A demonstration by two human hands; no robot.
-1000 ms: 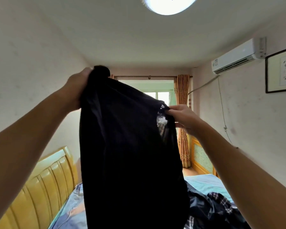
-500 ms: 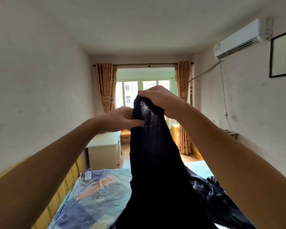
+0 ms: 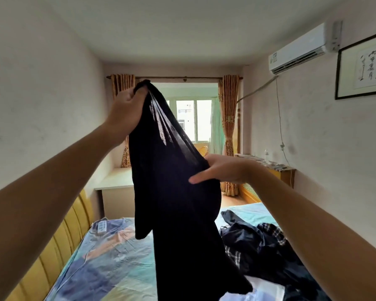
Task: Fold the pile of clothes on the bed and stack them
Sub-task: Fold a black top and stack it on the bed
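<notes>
home bedroom (lived-in), bed (image 3: 109, 257), curtains (image 3: 228, 118)

Before us the black garment (image 3: 176, 192) hangs in mid-air and blocks the middle of our reach. To its left, the patterned bedsheet (image 3: 109, 257) lies open and flat, with the yellow headboard (image 3: 59, 242) closing that side. To the right, a heap of dark and checked clothes (image 3: 258, 242) covers the bed beside the wall (image 3: 326, 148).
</notes>
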